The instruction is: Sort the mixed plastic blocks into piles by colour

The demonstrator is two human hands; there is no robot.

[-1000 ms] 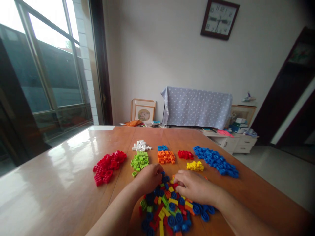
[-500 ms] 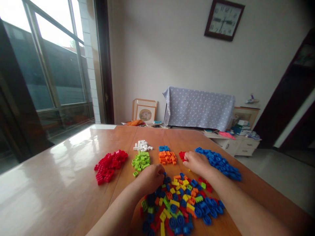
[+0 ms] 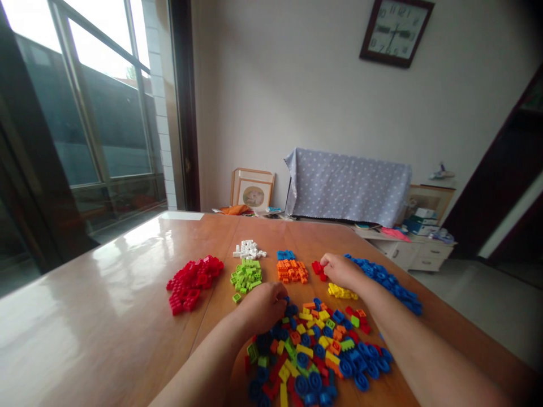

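My right hand (image 3: pixel 341 271) reaches over a small group of red bricks (image 3: pixel 317 268), its fingertips pinched on a red brick at the near side. Under its wrist lies a little heap of yellow bricks (image 3: pixel 341 291). My left hand (image 3: pixel 270 304) is curled closed at the upper left edge of the mixed pile of toy bricks (image 3: pixel 304 351). A blue piece (image 3: pixel 287 299) shows right by its fingertips; what the fingers hold is hidden. Just past the left hand are lime green bricks (image 3: pixel 246 275), and between the hands lie orange bricks (image 3: pixel 292 271).
On the wooden table (image 3: pixel 127 294) are also a red heap (image 3: pixel 193 282) at left, white bricks (image 3: pixel 249 249), a few light blue bricks (image 3: pixel 285 255) and a large blue heap (image 3: pixel 388 282) at right. Beyond stands a low white cabinet (image 3: pixel 418 254).
My right hand has shifted slightly and the yellow heap beneath it now shows. My left hand stays curled at the pile's edge. The whole view has moved a little.
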